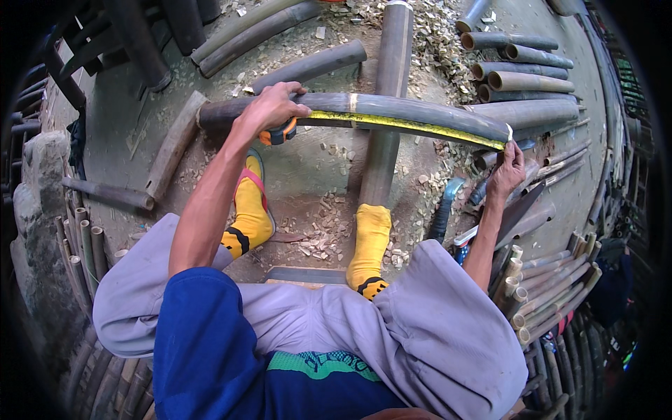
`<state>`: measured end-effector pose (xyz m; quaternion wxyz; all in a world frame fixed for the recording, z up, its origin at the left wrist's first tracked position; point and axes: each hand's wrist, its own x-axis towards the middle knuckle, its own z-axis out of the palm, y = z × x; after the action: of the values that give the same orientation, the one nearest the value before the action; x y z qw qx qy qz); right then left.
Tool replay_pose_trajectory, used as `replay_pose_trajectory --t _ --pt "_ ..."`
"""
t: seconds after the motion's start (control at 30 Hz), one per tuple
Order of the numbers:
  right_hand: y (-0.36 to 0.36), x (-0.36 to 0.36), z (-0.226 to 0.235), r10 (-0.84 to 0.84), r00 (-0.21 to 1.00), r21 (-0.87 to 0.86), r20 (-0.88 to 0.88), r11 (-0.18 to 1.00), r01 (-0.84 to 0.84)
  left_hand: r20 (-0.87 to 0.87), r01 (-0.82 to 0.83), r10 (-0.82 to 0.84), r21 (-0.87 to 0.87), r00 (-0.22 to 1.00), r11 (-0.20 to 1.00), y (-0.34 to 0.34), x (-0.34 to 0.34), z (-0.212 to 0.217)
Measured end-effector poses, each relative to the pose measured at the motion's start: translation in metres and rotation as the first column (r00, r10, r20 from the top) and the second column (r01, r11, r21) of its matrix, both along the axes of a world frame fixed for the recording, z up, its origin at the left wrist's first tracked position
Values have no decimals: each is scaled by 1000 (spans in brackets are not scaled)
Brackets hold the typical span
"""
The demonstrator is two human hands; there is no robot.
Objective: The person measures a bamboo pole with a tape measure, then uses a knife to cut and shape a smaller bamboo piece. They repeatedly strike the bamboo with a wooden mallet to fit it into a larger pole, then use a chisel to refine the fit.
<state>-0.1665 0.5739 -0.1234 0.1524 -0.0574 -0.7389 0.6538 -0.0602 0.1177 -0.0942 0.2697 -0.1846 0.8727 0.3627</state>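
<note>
Measuring a dark bamboo culm [413,108] laid across a second pole [383,150]: left hand [271,108] clamps the tape-measure case [278,131] on it, right hand [507,171] pinches the yellow tape [406,124] at the far end; tape fully stretched, no cut visible.

Single head view, looking steeply down, close.

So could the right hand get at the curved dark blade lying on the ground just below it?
Probably yes: the right hand pinches the yellow tape measure's end, and the curved dark blade lies uncovered just below it, though the hand would have to let go first.
</note>
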Motion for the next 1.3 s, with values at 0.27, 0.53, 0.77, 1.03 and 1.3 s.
replay_pose_trajectory --t 0.27,0.53,0.77,1.03,1.3 --pt "-6 -2 2 -52 999 112 -15 992 54 -22 -3 3 2 1000 1000 -1 2 -2" --pt "-7 -3 5 -43 999 46 16 998 43 -18 -7 7 10 1000 1000 -2 1 -4" --pt "-12 1 8 -73 997 68 15 995 72 -2 -7 7 18 1000 1000 -2 1 -1" --pt "-5 -2 7 -42 999 76 17 996 40 -13 -3 4 15 1000 1000 -2 1 -1" --pt "-7 -2 6 -39 999 96 3 995 39 -36 -9 10 30 999 1000 -4 2 -6"
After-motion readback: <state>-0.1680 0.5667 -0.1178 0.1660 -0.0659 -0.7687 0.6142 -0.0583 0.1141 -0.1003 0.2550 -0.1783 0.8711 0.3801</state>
